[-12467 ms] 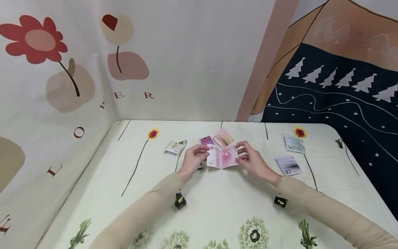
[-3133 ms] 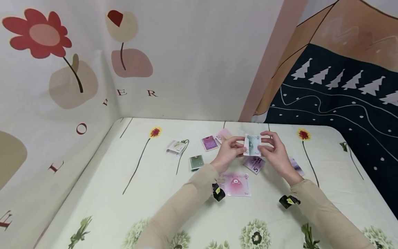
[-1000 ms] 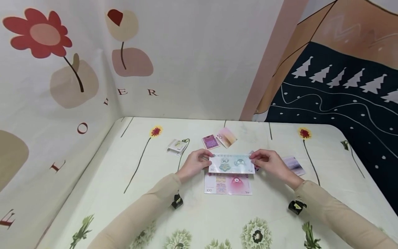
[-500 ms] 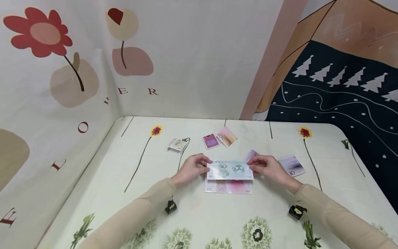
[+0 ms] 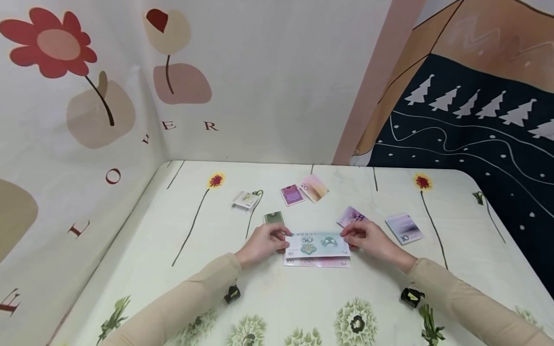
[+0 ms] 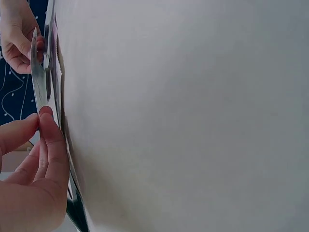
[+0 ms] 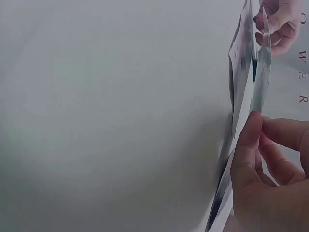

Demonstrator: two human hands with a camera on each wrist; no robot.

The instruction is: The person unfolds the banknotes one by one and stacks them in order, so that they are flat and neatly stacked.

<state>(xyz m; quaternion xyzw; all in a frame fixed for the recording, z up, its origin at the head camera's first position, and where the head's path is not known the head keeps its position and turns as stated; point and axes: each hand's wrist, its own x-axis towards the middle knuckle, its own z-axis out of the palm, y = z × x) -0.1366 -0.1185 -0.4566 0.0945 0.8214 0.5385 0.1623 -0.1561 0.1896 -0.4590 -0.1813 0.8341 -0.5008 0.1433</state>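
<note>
A pale teal banknote (image 5: 318,245) marked 50 is spread out flat-wise between both hands. The left hand (image 5: 263,244) pinches its left end between thumb and fingers, and the right hand (image 5: 372,241) pinches the other end. Beneath it lies a pink banknote (image 5: 316,262) marked 100; only its near strip shows, the rest being covered. Seen edge-on in the left wrist view, the teal banknote (image 6: 39,84) bows slightly and sits just off the table. The right wrist view shows thumb and fingertip closed on the teal banknote (image 7: 262,79).
Folded banknotes lie around: a green one (image 5: 273,217) by the left hand, a whitish one (image 5: 245,200) farther left, a magenta one (image 5: 292,195) beside a pink-orange one (image 5: 315,188) behind, a purple one (image 5: 351,216) by the right hand, another purple one (image 5: 404,228) at right.
The teal banknote, folded and held up 3.1 seconds ago, is unfolded. Both hands have brought it nearer the person, over the pink banknote, which was being unfolded in the oldest frame.
</note>
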